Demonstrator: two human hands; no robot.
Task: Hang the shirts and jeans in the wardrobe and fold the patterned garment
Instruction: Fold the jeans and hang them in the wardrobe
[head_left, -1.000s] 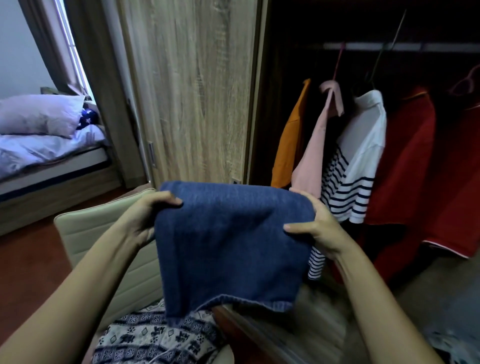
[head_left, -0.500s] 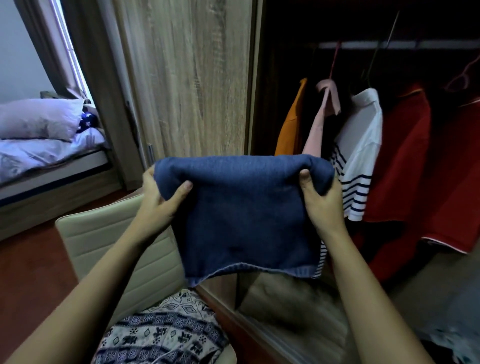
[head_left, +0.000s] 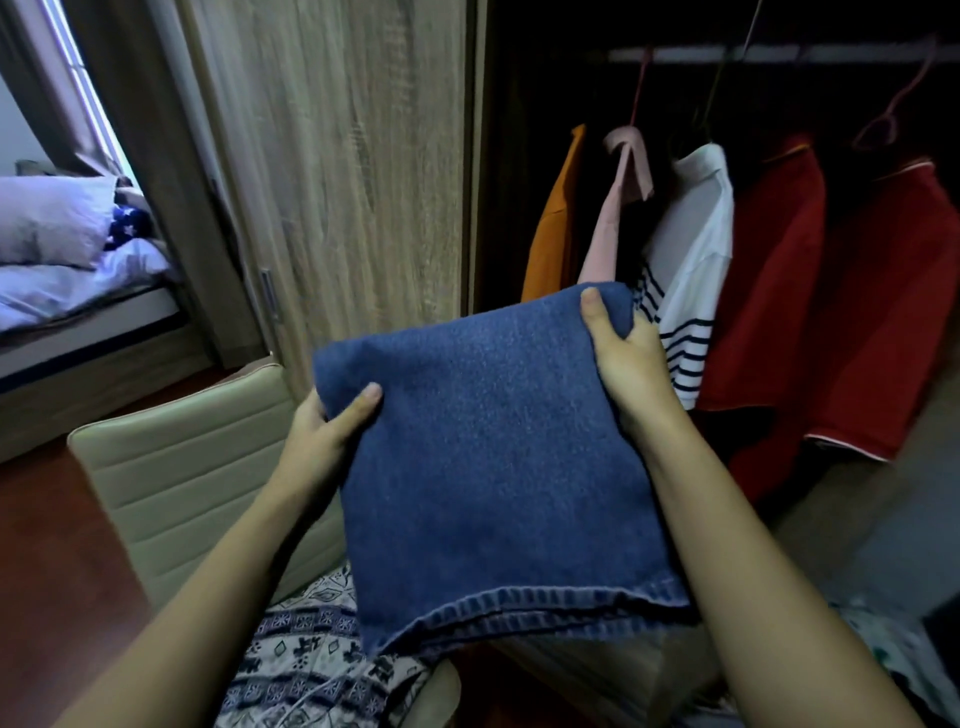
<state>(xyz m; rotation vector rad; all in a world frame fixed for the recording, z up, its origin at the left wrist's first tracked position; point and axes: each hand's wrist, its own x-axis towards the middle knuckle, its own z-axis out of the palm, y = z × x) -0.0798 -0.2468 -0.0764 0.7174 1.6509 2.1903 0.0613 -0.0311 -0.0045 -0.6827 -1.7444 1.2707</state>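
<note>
I hold folded blue jeans (head_left: 493, 457) in front of me, tilted with the right corner higher. My left hand (head_left: 324, 431) grips the left edge with its thumb on top. My right hand (head_left: 626, 353) grips the upper right corner. The hem hangs at the bottom. Below lies the patterned navy-and-white garment (head_left: 306, 660) on a chair seat. Inside the open wardrobe hang an orange shirt (head_left: 553, 228), a pink shirt (head_left: 615, 218), a white striped shirt (head_left: 691, 270) and two red shirts (head_left: 769, 280) on a rail (head_left: 779, 52).
A beige padded chair (head_left: 187, 467) stands at lower left, its backrest toward the wooden wardrobe door (head_left: 332, 171). A bed with pillows (head_left: 57, 249) is at far left. An empty pink hanger (head_left: 893, 114) hangs on the rail at right. The wardrobe floor lies at lower right.
The jeans have shifted right and tilted, the right corner now higher toward the hanging shirts. Both hands keep their grip; the view sits closer to the wardrobe.
</note>
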